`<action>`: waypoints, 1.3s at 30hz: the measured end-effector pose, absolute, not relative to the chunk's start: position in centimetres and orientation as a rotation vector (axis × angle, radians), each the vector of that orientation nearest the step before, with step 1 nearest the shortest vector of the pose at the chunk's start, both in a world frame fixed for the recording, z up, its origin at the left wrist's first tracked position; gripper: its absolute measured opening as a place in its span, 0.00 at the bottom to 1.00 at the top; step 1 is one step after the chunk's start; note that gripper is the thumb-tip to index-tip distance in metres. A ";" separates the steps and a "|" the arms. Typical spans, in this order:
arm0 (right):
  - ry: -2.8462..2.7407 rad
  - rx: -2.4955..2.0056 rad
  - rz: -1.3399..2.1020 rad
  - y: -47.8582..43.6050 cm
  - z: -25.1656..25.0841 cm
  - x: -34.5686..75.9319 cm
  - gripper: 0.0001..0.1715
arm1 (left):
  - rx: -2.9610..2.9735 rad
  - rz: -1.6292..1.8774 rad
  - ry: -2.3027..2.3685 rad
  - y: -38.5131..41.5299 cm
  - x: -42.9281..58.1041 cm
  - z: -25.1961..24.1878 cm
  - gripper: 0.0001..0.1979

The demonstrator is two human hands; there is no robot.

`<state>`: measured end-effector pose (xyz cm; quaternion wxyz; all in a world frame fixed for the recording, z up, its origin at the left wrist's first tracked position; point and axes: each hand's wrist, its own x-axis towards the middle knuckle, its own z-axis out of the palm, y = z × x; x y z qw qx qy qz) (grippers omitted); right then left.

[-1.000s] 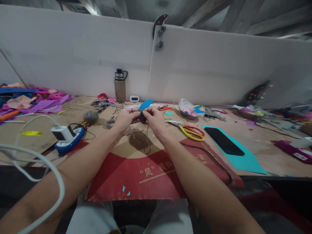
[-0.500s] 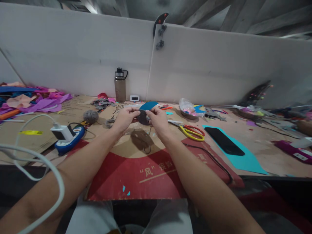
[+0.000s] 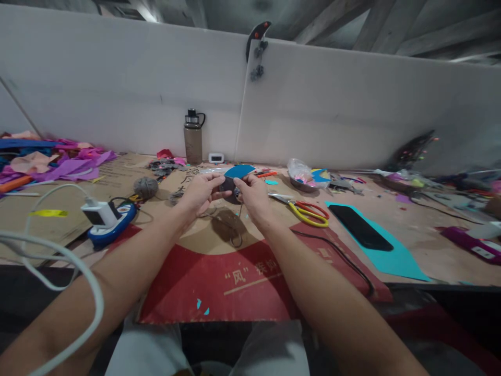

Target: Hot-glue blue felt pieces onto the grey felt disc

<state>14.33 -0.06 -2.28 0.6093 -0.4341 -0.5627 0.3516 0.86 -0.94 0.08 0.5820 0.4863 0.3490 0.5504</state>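
Over the middle of the cardboard, my left hand [image 3: 204,192] pinches the left edge of a dark grey rounded piece [image 3: 229,188]. My right hand [image 3: 252,194] holds the other side, its thumb on the front. A blue curved piece [image 3: 239,171] shows just above the dark one, partly behind my fingertips. Whether the two pieces are joined I cannot tell. A thin string [image 3: 235,241] lies in a loop on the cardboard below, in the shadow of my hands. Right of my right hand lie scissors [image 3: 309,213] with red and yellow handles.
A black phone [image 3: 360,226] lies on turquoise sheet [image 3: 395,261] at right. A ball of grey yarn [image 3: 145,187] and a blue power strip [image 3: 113,230] with a white cable are at left. A bottle [image 3: 193,138] stands by the white partition [image 3: 117,83]. Red printed cardboard [image 3: 188,292] overhangs the table edge.
My left fingers have shifted and spread a little across the dark piece, which has turned slightly. Both hands stay in about the same place; the surroundings look unchanged.
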 end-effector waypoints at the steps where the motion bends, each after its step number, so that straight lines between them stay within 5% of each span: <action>1: -1.303 -1.009 0.800 0.0 -2.3 14.3 0.15 | 1.120 1.306 0.791 -0.9 0.9 0.1 0.02; 26: -1.966 -0.820 0.726 -3.8 -0.8 13.7 0.12 | 0.903 1.988 0.859 3.5 -4.3 0.1 0.04; 33: -2.375 -0.601 0.988 -6.1 0.9 14.5 0.13 | 0.894 1.978 0.751 3.6 -4.9 0.5 0.04; 39: -2.209 -1.242 0.726 -3.2 0.2 17.3 0.28 | 1.111 1.962 0.773 2.6 -3.9 0.9 0.08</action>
